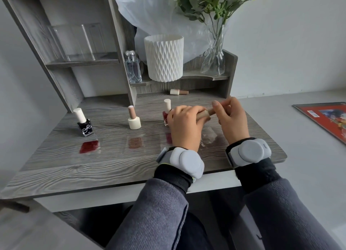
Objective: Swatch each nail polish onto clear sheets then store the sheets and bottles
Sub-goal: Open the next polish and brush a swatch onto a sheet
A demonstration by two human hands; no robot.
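While both hands hover over the right-centre of the tabletop (pixel 112 165), the step looks like cap work on polish no. 4. Here the left hand (pixel 184 126) is wrapped round the fat cream end of a beige bottle (pixel 204 114) held sideways, fingers clamped on it. The right hand (pixel 231 118) pinches the thin tan cap end w/ thumb + fingertips. Can't tell if it's getting twisted open or closed tbh.

Right under it, btwn the wrists, lies a clear sheet (pixel 208 135). Maybe a pale patch on it, too faint to call.

Toward the front edge there's a row: dark red swatch (pixel 89 146) at left, brownish-pink swatch (pixel 134 143) mid, red swatch (pixel 169 138) half hidden by the left hand. Each has its bottle just behind: black bottle (pixel 85 125), nude bottle (pixel 134 121), red bottle (pixel 166 117). A spare bottle (pixel 178 92) lies on its side near the back edge.

Next imo: if opening, pull the brush straight out and get it to the sheet w/o dripping. If closing, seat the cap straight & snug.
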